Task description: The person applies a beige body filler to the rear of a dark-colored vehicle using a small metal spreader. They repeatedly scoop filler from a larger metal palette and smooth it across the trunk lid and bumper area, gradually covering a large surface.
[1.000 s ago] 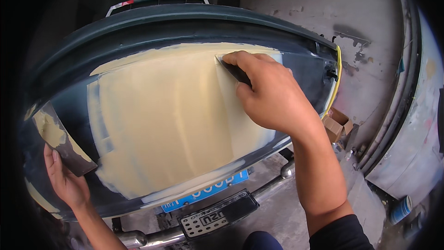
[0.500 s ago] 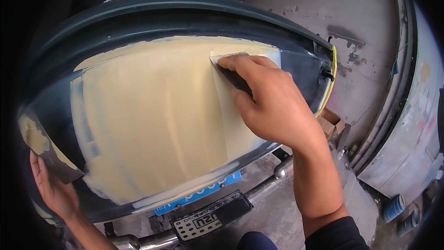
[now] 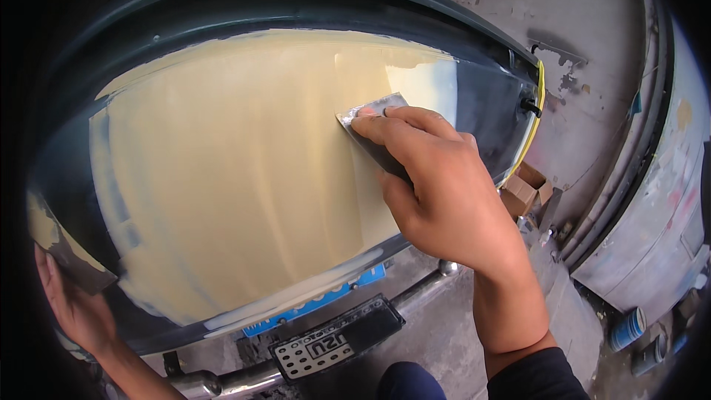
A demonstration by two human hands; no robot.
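My right hand (image 3: 455,189) grips a flat metal putty scraper (image 3: 381,150), fingers on top and thumb below. The blade's edge rests on a broad coat of beige filler (image 3: 222,170) spread over a dark vehicle tailgate (image 3: 485,111). A ridge of filler runs down the coat below the blade, and a paler patch shows to its upper right. At the far left, my left hand (image 3: 81,315) holds a second flat plate (image 3: 78,263) smeared with filler, tilted, beside the panel's left end. Part of that hand is lost in the dark rim.
Below the panel are a blue number plate (image 3: 300,306), a perforated step pad (image 3: 337,337) and a chrome bar (image 3: 418,292). Yellow tape (image 3: 527,148) edges the right end. A cardboard box (image 3: 524,189), a paint-stained panel (image 3: 644,215) and a blue can (image 3: 629,330) stand at right.
My right hand has drawn the scraper downward over the filler, uncovering more of the paler patch above. The view has shifted slightly; my left hand still holds its plate.
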